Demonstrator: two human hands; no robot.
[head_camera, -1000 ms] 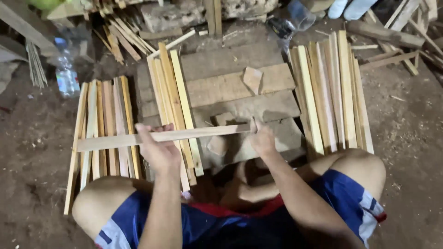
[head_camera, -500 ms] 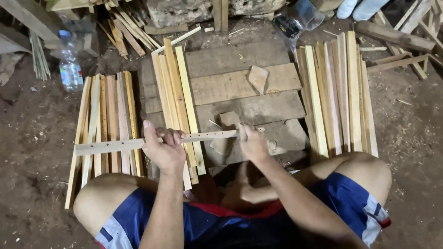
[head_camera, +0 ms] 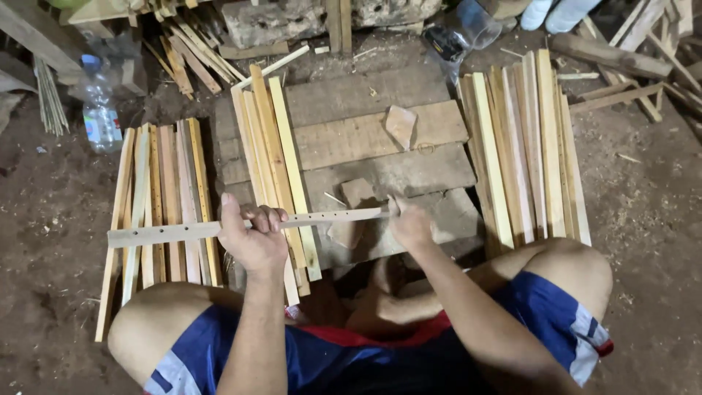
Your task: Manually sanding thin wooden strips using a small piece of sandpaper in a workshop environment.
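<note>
Two hands grip one long wooden slat [head_camera: 248, 225] in our head view, holding it level across our lap, above the plank platform [head_camera: 365, 139] on the dirt floor. Our left hand [head_camera: 252, 238] is clamped around the slat near its middle, fingers curled over the top. Our right hand [head_camera: 411, 223] is closed at the slat's right end; whether it pinches the slat itself or a small tool against it, we cannot tell. A row of small holes runs along the slat. We judge the long free left end could sag or swing, and a thin drilled strip may split at a hole if we twist or press hard. Compared with half a second ago, the slat sits a little lower and our right hand has slid closer to its tip; the stacks of slats [head_camera: 157, 197] on the left lie unchanged.
</note>
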